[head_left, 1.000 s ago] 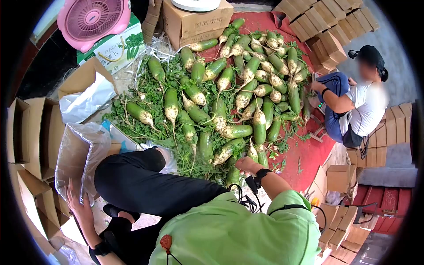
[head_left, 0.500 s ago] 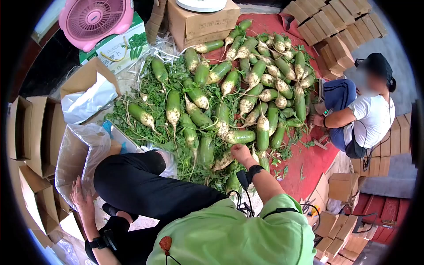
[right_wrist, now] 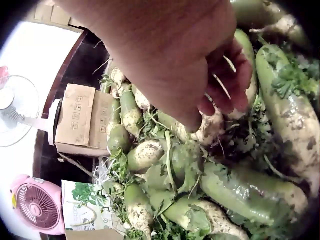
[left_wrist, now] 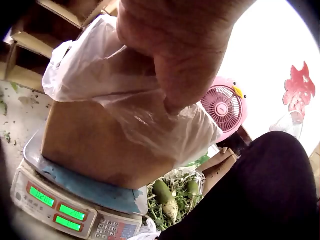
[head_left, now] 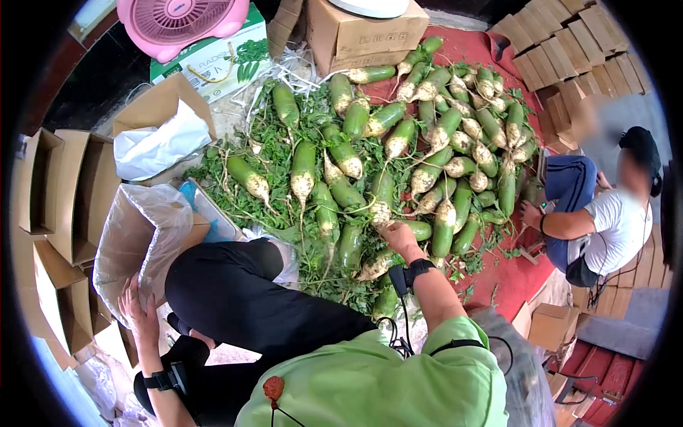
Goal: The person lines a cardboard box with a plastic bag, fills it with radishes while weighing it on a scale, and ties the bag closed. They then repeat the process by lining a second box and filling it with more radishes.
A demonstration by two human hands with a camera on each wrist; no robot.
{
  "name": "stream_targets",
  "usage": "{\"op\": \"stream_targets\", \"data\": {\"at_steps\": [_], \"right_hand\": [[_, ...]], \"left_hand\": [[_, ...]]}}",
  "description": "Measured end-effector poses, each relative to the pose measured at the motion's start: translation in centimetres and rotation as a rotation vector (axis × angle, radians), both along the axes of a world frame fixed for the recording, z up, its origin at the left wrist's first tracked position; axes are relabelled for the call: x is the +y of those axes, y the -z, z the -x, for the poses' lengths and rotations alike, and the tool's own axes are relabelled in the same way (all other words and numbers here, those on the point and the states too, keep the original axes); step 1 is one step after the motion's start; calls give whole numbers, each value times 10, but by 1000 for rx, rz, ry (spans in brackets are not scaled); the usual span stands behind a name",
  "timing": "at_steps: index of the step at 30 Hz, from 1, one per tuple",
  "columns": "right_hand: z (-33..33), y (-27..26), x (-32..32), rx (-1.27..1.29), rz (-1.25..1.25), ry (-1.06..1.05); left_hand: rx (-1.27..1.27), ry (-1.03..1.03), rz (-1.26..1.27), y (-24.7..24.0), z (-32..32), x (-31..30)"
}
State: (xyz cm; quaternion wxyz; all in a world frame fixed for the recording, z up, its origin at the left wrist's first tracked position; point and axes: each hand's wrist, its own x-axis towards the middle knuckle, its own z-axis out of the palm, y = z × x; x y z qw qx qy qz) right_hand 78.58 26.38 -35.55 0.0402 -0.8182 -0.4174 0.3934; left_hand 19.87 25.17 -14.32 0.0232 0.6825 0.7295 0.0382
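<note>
My right hand (head_left: 400, 240) is low in a sprawl of green radishes, its thumb and fingers bent round the muddy, pale root end of one green radish (head_left: 383, 186). The wrist view shows the fingers curled, with thin root strands by them; how firm the hold is, I cannot tell. That radish lies among the others, on and beside cut leaves (head_left: 213, 167), with red cloth (head_left: 509, 281) under part of the spread.

My left hand (head_left: 142, 320) rests on the near edge of an open cardboard box (left_wrist: 100, 135) lined with clear plastic (left_wrist: 95, 62). Its fingers are extended along the outside and the thumb lies over the plastic; it is not closed tight. The box sits on a digital scale (left_wrist: 55, 200) with lit green displays, beyond my black-clad leg. Across the heap, a person in a white shirt (head_left: 617, 231) crouches at the cloth's edge.

I judge this to be the picking-out step, one radish taken at the root end. Lifting it would call for a surer grip, since the skin looks wet in places and its neighbours crowd close, while the left hand keeps the plastic from sagging.
</note>
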Motion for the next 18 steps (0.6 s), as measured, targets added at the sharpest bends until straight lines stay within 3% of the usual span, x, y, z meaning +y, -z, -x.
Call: {"op": "stream_targets", "data": {"at_steps": [4,7,11,16,18], "right_hand": [[38,-48,14,-237,192,-157],[66,-45,18,-563,-113,-456],[119,-42,53,-249,-362,-563],[171,-24,96,-313,-414,-886],[173,-12,108,-300,-434,-911]], "left_hand": [[-16,-18,-4,-2,-5,1],[-11,13,-61,0,-4,1],[-5,31,-73,0,-4,3],[-47,-25,-34,-10,-12,2],[-94,-54,31,-13,-14,1]]}}
